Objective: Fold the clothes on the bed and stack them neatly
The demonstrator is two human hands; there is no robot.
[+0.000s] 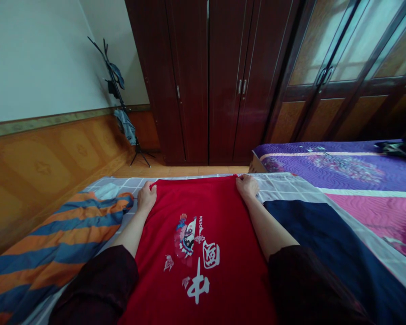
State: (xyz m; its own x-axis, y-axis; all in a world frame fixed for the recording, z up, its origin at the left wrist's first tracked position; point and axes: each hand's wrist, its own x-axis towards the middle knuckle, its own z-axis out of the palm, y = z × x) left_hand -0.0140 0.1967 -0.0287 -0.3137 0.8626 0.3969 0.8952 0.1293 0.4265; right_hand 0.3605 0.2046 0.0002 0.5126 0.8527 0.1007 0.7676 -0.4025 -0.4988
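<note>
Red printed shirt (237, 253) with white characters, the small word CHINA and a colourful mask-like picture lies spread flat on a pale grey checked sheet (277, 184), in the lower middle of the view, its far edge pulled nearly straight between two bare hands. The left hand (146, 197) is at the far left corner, thumb and fingers closed together on the cloth, back of the hand mostly up. The right hand (247, 186) pinches the far right corner, its fingers curled inward over the edge and the wrist bent slightly toward the shirt. Both forearms reach forward, well apart, one along each side of the print, coming out of dark, loose sleeves (99, 282); the right forearm slants inward to its hand, while the left slants outward to the sleeve.

Left of the shirt lies a rumpled orange and blue-grey striped cloth (77, 230), with a small pale cloth (107, 191) at its far end. On the right, a dark navy cloth (318, 239) lies partly beside the right forearm. Farther right is a purple and pink quilted bedspread (291, 162). Beyond stand a dark red-brown wooden wardrobe (192, 113) and a thin black coat stand (122, 103) hung with cloth items.
</note>
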